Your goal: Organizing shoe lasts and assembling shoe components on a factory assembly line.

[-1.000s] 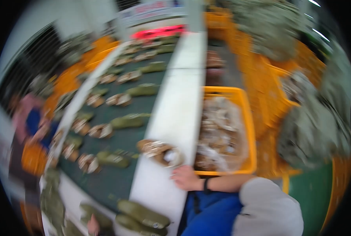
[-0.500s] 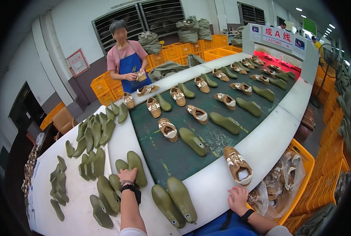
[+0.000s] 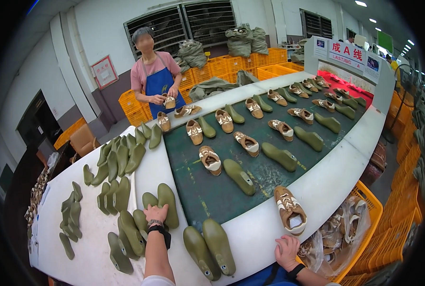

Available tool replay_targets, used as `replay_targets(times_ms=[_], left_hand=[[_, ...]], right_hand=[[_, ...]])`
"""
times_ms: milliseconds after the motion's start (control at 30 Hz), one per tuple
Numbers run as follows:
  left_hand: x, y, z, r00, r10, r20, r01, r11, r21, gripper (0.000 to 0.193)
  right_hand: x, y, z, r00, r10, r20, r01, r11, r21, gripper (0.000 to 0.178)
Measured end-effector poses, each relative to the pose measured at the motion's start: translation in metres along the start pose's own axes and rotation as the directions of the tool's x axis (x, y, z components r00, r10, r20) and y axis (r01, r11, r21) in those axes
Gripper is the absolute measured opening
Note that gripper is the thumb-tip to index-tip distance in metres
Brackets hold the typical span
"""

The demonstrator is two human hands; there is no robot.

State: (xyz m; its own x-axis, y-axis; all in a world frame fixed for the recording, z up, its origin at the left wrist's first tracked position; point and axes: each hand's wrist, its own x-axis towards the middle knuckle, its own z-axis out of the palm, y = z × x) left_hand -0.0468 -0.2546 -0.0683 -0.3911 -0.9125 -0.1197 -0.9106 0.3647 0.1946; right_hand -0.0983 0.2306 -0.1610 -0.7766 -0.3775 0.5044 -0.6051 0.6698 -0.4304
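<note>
My left hand (image 3: 155,214) rests with spread fingers on a cluster of green shoe lasts, against a tall last (image 3: 167,202) on the white table. Its fingertips are partly hidden among the lasts. A pair of lasts (image 3: 218,245) lies just to the right of that arm. My right hand (image 3: 287,251) lies on the white rim of the table, fingers apart and slightly bent, holding nothing. Just beyond its fingertips sits a tan sneaker (image 3: 290,209) with white stripes and laces, its opening toward me.
A green conveyor belt (image 3: 193,188) carries rows of tan sneakers and green lasts toward a red-lit machine opening (image 3: 348,86). More lasts (image 3: 122,157) cover the white table at left. A yellow crate (image 3: 369,209) with bagged shoes stands at right. Across the belt, a person (image 3: 157,78) holds a shoe.
The view has shifted slightly, so the scene sits a little further right. Shoes and lasts on the belt have shifted slightly in the picture. Both my hands stay in about the same places.
</note>
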Motion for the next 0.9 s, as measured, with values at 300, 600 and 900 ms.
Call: replay_targets(times_ms=[300, 600, 900], left_hand=[[0.0035, -0.0039, 0.004, 1.0, 0.012, 0.026, -0.013, 0.999, 0.044, 0.068], [0.002, -0.0026, 0.0027, 1.0, -0.015, 0.003, 0.015, 0.999, -0.036, 0.066], [0.0075, -0.0066, 0.0064, 1.0, 0.012, -0.015, -0.012, 1.0, -0.025, 0.066]], right_hand=[[0.0005, 0.0013, 0.0036, 1.0, -0.018, -0.004, 0.018, 1.0, 0.002, 0.024], [0.0004, 0.0003, 0.0032, 0.999, -0.033, 0.005, 0.033, 0.999, -0.033, 0.024], [-0.0026, 0.0014, 0.0078, 1.0, -0.018, -0.01, 0.018, 1.0, -0.025, 0.023]])
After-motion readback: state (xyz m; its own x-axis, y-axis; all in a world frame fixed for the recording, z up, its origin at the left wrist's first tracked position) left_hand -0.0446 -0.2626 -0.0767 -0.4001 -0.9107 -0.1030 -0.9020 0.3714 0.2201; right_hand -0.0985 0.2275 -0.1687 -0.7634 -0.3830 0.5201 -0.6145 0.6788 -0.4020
